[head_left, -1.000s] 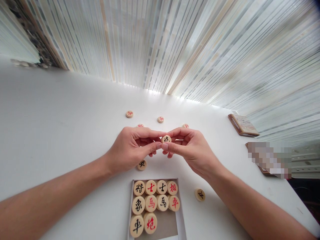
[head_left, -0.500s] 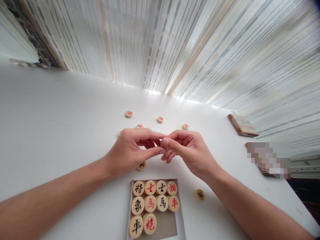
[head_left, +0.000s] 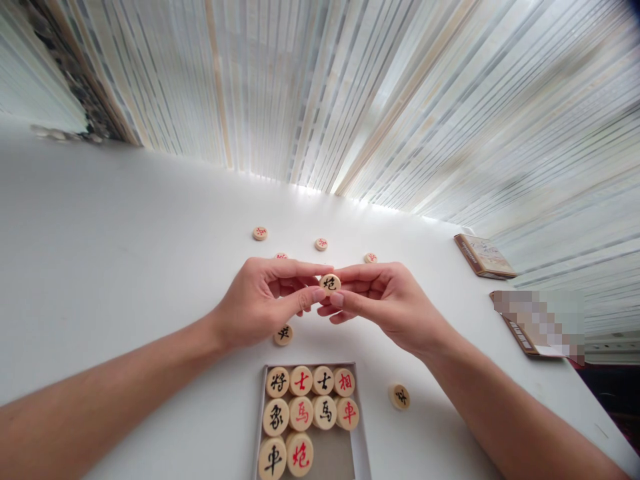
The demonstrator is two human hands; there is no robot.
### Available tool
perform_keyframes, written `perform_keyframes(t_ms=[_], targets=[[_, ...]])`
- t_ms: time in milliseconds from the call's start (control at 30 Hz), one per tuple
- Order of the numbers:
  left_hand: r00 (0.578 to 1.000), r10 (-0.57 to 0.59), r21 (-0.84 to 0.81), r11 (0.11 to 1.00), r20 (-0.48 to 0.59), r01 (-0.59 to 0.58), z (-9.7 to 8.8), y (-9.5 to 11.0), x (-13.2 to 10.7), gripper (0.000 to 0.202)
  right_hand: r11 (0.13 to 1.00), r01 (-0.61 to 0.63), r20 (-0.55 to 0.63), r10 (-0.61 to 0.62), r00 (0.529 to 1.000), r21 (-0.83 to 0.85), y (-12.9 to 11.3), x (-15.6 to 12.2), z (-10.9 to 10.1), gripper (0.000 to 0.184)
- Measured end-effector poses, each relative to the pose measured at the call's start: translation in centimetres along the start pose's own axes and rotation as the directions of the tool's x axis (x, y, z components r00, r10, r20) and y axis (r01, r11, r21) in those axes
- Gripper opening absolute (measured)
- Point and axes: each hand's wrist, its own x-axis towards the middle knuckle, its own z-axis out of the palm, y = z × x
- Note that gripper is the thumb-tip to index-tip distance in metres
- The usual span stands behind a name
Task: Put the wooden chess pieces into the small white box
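Between the fingertips of both hands is a round wooden xiangqi piece (head_left: 330, 285) with a black character facing up. My left hand (head_left: 280, 287) pinches it from the left, and my right hand (head_left: 373, 290) grips its right side. Below the hands lies an open box (head_left: 333, 453) holding rows of xiangqi pieces with red and black characters. A black-lettered piece (head_left: 283, 335) rests on the table under my left wrist. Another black-lettered piece (head_left: 400, 396) lies right of the box.
Several red-lettered pieces, among them one at the back left (head_left: 260, 233) and one in the middle (head_left: 321, 244), lie beyond my hands on the white table (head_left: 150, 213). Two flat boxes, one brown-edged (head_left: 484, 255) and one partly blurred (head_left: 517, 327), sit at the right. A striped curtain (head_left: 280, 87) hangs behind.
The piece between my hands was mostly hidden behind my fingers; now its black-lettered face shows. My right fingers have shifted around it. The view has tilted slightly.
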Motion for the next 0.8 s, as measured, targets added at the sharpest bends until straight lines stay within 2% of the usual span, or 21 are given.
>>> perform_keyframes(t_ms=[167, 267, 400, 567, 800], targets=[[1.000, -0.016, -0.055, 0.998, 0.010, 0.017, -0.1, 0.3, 0.2, 0.019, 0.999, -0.018, 0.014, 0.019, 1.000, -0.046, -0.2, -0.1, -0.2, 0.039], [1.000, -0.026, -0.072, 0.997, 0.017, 0.028, -0.2, 0.3, 0.3, 0.018, 0.997, 0.013, 0.016, -0.011, 1.000, -0.070, 0.0, -0.1, -0.1, 0.037], [1.000, -0.002, -0.037, 0.999, 0.015, 0.003, -0.1, 0.2, 0.2, 0.018, 0.979, 0.100, -0.021, -0.106, 0.994, -0.178, 0.6, -0.2, 0.0, 0.034], [0.999, -0.007, 0.034, 0.999, -0.045, 0.009, 0.0, 0.1, 0.2, 0.022, 0.907, 0.231, -0.035, -0.259, 0.965, -0.353, 1.0, -0.2, -0.2, 0.029], [0.998, 0.009, -0.010, 1.000, -0.063, -0.009, -0.2, -0.2, 0.3, 0.017, 0.827, 0.351, -0.037, -0.407, 0.912, -0.439, 0.7, 0.0, -0.3, 0.018]])
